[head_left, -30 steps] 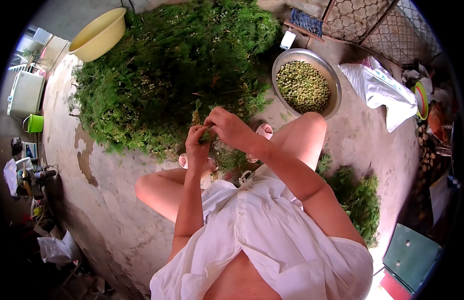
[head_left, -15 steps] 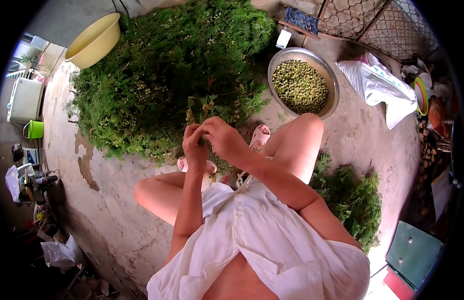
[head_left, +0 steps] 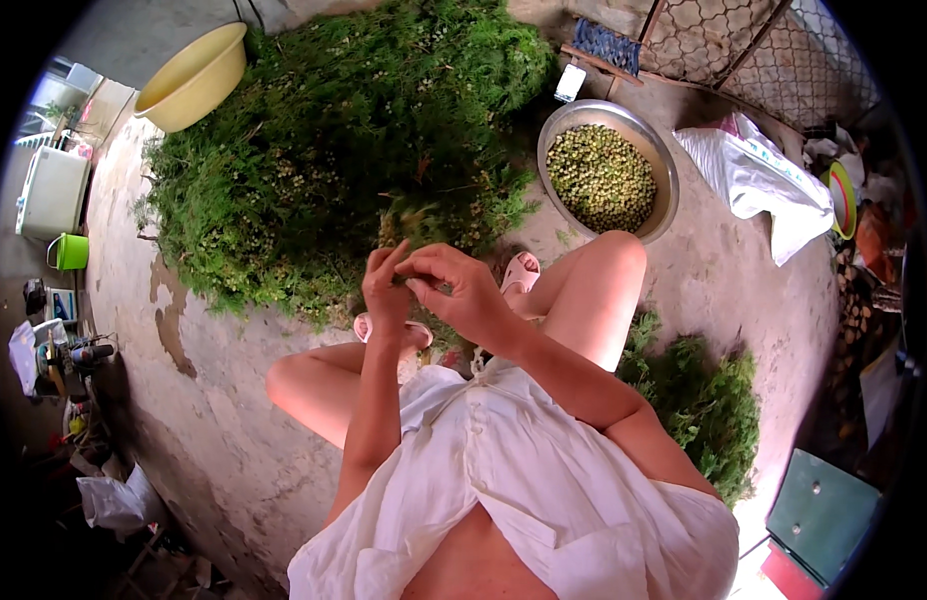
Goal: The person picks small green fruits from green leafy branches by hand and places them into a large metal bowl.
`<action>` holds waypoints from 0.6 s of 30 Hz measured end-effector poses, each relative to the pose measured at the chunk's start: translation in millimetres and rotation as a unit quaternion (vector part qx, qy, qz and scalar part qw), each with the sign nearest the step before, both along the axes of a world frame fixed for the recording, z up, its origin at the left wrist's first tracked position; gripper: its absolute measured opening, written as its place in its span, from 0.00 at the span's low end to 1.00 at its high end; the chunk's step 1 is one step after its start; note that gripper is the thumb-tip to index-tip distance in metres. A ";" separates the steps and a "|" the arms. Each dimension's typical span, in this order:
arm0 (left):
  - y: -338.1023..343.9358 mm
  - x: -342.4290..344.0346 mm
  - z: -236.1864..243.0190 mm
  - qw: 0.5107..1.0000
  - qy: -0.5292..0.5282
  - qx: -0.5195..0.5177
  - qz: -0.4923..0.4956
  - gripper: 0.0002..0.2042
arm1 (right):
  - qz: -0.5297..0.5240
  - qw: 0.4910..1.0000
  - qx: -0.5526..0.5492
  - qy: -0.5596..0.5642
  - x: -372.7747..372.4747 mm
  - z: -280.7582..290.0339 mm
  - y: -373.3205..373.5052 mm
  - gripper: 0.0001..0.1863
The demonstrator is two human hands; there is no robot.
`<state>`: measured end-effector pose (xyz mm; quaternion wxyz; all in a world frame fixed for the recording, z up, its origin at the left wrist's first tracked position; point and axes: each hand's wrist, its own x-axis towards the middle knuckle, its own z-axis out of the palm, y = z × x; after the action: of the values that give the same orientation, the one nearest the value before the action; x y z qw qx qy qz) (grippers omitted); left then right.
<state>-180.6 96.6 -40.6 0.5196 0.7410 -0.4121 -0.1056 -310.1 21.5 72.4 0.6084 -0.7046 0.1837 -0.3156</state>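
In front of my lap, both hands are close together over a small evergreen sprig (head_left: 412, 220) whose far end is smeared by motion. My left hand (head_left: 387, 296) is closed around its stem. The fingers of my right hand (head_left: 459, 296) are bent and pinch at the sprig beside the left fingertips; anything smaller between them is too small to make out. Just beyond the hands spreads a large heap of green branches (head_left: 334, 150) dotted with pale round cones. A metal basin (head_left: 667, 165), holding many small greenish-yellow cones (head_left: 601, 178), stands by my right knee.
A smaller pile of green sprigs (head_left: 699, 410) lies by my right hip. Past the basin are a white woven sack (head_left: 754, 175) and a low stool (head_left: 606, 45). A yellow tub (head_left: 192, 80) rests at the heap's far left; a green bucket (head_left: 72, 252) stands farther left.
My right hand has drawn slightly back, its fingers parting a little. The sprig's far end has swung and blurred. My left hand stays nearly in place.
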 end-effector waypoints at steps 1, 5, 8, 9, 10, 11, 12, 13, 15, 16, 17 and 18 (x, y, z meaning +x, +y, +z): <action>4.6 4.2 -2.3 1.000 -0.001 -0.001 0.000 0.20 | 0.000 1.000 -0.001 -0.001 -1.3 6.5 -4.8 0.10; 22.1 21.6 -15.4 0.995 0.048 -0.068 0.053 0.10 | -0.046 0.988 0.146 0.020 -4.6 6.7 -43.8 0.11; 24.5 18.1 4.3 0.916 0.372 -0.056 0.137 0.14 | -0.108 0.987 0.115 0.015 -28.5 -30.1 -104.6 0.12; 23.7 17.5 6.8 0.916 0.374 -0.058 0.135 0.14 | -0.150 0.982 0.116 0.022 -40.3 -43.0 -125.9 0.14; 21.7 15.9 11.5 0.895 0.416 -0.085 0.137 0.14 | -0.189 0.974 0.081 0.092 -55.7 -52.9 -149.9 0.16; 22.3 15.8 16.8 0.873 0.454 -0.112 0.141 0.14 | -0.225 0.960 0.048 0.160 -69.8 -63.4 -172.0 0.17; 22.1 14.6 18.6 0.872 0.455 -0.113 0.140 0.14 | -0.265 0.944 -0.077 0.183 -85.9 -81.2 -194.6 0.19; 23.0 14.1 19.3 0.863 0.471 -0.124 0.132 0.13 | -0.298 0.911 -0.199 0.202 -98.2 -96.6 -210.1 0.20; 23.4 12.4 20.2 0.853 0.488 -0.137 0.122 0.11 | -0.349 0.854 -0.275 0.271 -112.7 -99.6 -220.6 0.20; 22.6 9.6 20.0 0.851 0.492 -0.144 0.117 0.10 | -0.359 0.777 -0.409 0.317 -120.7 -102.1 -228.3 0.17; 20.9 7.3 19.4 0.848 0.495 -0.151 0.113 0.09 | -0.360 0.776 -0.409 0.317 -118.9 -97.6 -224.9 0.17; 21.9 7.3 19.6 0.850 0.492 -0.151 0.116 0.09 | -0.362 0.813 -0.371 0.265 -108.9 -88.4 -213.7 0.14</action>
<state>-173.2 118.5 -21.0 0.7681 0.5471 -0.0243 -0.3319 -419.0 -192.2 -16.0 0.0702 -0.8161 0.4481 -0.3582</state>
